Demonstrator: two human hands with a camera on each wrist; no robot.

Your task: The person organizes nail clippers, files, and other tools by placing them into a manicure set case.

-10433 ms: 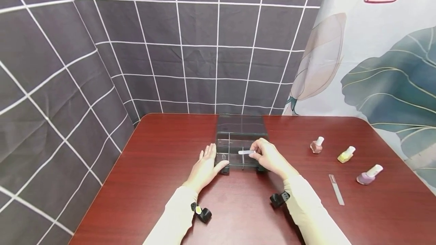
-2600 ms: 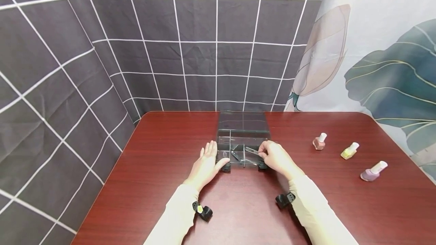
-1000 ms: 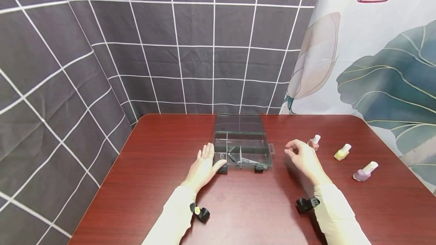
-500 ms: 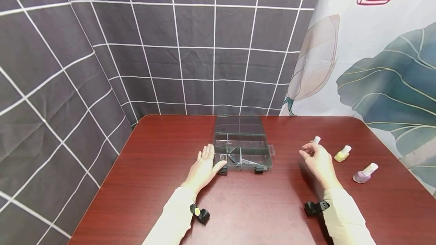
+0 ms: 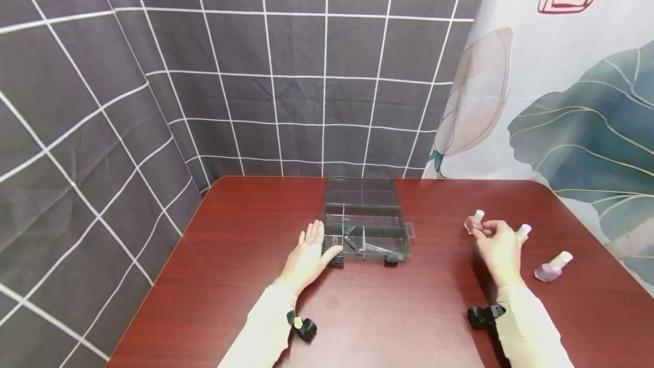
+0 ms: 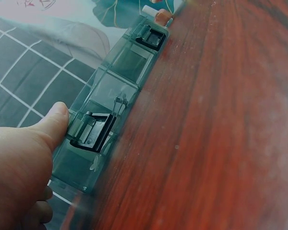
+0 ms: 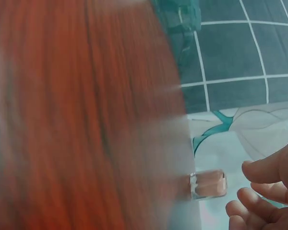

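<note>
My left hand (image 5: 305,257) rests along the left side of a clear grey compartment box (image 5: 375,221), fingers straight and thumb on its front rim. The box's lid (image 5: 361,191) lies folded back. In the front compartments are a small dark metal tool (image 5: 349,240) and a flat slim nail file (image 5: 377,249). At the right, my right hand (image 5: 499,250) reaches beside a pinkish-brown nail polish bottle (image 5: 472,225) with a white cap. In the right wrist view, the thumb and fingers are parted and a gap separates them from that bottle (image 7: 209,184).
A yellow nail polish bottle (image 5: 522,234) stands partly behind my right hand. A lilac nail polish bottle (image 5: 553,267) is farther right. Two black latches (image 5: 390,259) stick out at the box's front. The red-brown table (image 5: 393,317) ends against grey gridded cloth (image 5: 296,101).
The nail file has gone from the table, through my right hand, into the box. My right hand then moved right to the pinkish-brown bottle. My left hand stays at the box.
</note>
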